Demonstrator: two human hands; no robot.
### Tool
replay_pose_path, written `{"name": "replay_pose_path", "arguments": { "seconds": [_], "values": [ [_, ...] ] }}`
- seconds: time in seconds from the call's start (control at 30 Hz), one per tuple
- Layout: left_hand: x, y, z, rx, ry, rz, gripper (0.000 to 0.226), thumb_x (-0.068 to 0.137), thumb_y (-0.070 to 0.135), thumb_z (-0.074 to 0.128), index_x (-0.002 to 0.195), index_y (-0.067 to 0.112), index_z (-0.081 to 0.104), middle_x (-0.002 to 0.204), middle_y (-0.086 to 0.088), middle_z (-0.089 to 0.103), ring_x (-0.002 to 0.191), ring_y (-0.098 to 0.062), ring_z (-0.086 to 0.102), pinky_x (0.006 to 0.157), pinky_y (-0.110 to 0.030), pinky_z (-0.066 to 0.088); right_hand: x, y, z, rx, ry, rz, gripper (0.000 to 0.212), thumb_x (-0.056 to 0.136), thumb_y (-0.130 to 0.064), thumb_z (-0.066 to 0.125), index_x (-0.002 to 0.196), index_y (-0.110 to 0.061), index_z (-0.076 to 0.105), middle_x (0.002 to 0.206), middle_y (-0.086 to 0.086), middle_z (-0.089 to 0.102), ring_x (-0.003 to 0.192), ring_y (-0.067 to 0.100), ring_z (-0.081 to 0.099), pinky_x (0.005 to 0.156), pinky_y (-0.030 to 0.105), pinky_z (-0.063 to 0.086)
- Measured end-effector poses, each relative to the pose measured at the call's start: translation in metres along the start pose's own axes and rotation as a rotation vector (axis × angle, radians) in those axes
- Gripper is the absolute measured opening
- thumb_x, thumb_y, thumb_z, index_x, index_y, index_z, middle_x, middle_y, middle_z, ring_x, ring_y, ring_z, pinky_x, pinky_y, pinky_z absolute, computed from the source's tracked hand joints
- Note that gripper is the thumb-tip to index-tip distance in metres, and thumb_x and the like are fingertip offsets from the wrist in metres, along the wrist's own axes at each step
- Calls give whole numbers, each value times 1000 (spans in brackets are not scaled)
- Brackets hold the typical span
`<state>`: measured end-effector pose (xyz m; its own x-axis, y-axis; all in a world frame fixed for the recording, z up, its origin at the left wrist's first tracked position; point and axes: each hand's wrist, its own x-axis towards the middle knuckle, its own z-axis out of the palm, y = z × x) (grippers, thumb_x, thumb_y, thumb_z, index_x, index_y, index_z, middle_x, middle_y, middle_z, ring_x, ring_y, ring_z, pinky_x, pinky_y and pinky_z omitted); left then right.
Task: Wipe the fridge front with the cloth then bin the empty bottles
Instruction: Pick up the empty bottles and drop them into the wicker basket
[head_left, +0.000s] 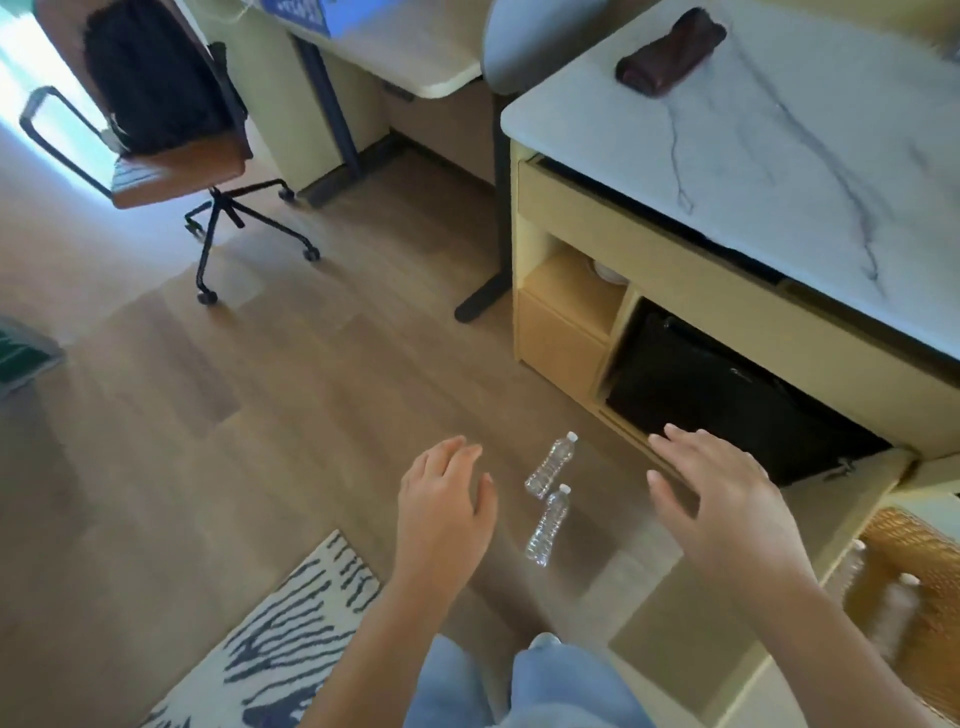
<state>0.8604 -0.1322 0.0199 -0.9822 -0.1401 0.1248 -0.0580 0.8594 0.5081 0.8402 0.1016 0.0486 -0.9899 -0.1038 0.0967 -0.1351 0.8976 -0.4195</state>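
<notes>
Nearest, at the bottom edge, legs in blue denim are seen, with a striped rug to their left on a wooden floor.

Just beyond, two bare hands are held out, palms down, above the floor. The left hand and the right hand both have their fingers straight and loosely spread. Nothing is gripped by either.

Between the hands, two clear plastic bottles with white caps are lying on the floor. The near bottle and the far bottle are laid almost end to end, close together. The long axis of each runs from near to far, leaning slightly right, with the cap at the far end. In the picture the bottles lie just right of the left hand's thumb and further from the right hand, so the left hand is judged the nearer. A downward reach would be needed, with the grasp made across each bottle's width.

At the near right, a woven basket is partly seen, with blurred bottle-like shapes at its left side. It may be the bin.

Further right, a black fridge front is set low in a pale cabinet. On the marble-patterned top above it, well apart from both hands, a dark cloth lies rolled up.

Furthest left, an office chair and a desk are seen.
</notes>
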Motion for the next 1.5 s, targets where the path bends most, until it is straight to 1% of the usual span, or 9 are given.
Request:
{"name": "replay_pose_path", "arguments": {
  "seconds": [0.23,0.4,0.57,0.73,0.87,0.97,1.2,1.4,1.5],
  "values": [
    [73,-21,19,-36,-181,161,45,82,32,38,104,6,67,110,-8,65,102,-29,61,87,-43,48,12,-10,22,-119,64,250,34,70,-14,77,103,-10,70,108,9,68,100,30,64,87,45,46],
    [134,-36,21,-61,-280,389,40,81,29,41,100,6,68,106,-9,66,96,-28,63,81,-43,50,37,-47,52,-40,114,476,31,78,-16,69,109,-13,67,115,6,65,108,28,59,93,48,44],
    [184,-35,26,-83,-329,572,31,78,17,55,102,3,67,107,-12,66,98,-32,62,85,-46,49,48,-75,75,-22,190,616,30,81,-18,67,110,-12,66,115,7,65,108,31,59,92,47,43],
    [193,-21,38,-117,-347,683,33,81,20,50,103,4,67,107,-10,65,99,-30,62,87,-43,47,38,-84,81,1,237,754,28,82,-19,65,109,-13,67,116,5,65,110,30,57,91,46,43],
    [167,-21,53,-122,-365,675,31,78,18,53,102,5,67,105,-10,65,97,-31,63,85,-42,46,18,-72,88,-12,258,753,29,79,-16,69,108,-13,68,114,5,66,107,30,58,89,41,44],
    [144,-27,66,-132,-369,646,38,81,25,42,102,4,66,105,-10,65,97,-32,62,86,-43,48,2,-55,101,-11,260,736,28,79,-18,68,107,-13,68,112,5,67,105,30,60,88,41,45],
    [92,-55,118,-151,-349,540,41,82,25,40,103,1,66,109,-14,65,102,-32,61,87,-46,49,-37,-15,147,-3,242,681,40,80,-37,44,101,-14,69,105,5,69,96,28,65,82,41,50],
    [70,-96,191,-157,-372,447,42,82,22,39,102,-4,65,106,-18,65,97,-34,63,82,-46,52,-60,19,215,33,215,699,30,70,-10,72,100,-10,69,103,7,70,92,30,66,80,41,50],
    [67,-125,235,-143,-393,409,44,83,24,39,106,-4,63,106,-18,64,98,-35,63,84,-44,51,-59,34,260,74,216,681,27,71,-13,66,98,-11,68,100,6,70,89,30,66,77,41,52]
  ]
}}
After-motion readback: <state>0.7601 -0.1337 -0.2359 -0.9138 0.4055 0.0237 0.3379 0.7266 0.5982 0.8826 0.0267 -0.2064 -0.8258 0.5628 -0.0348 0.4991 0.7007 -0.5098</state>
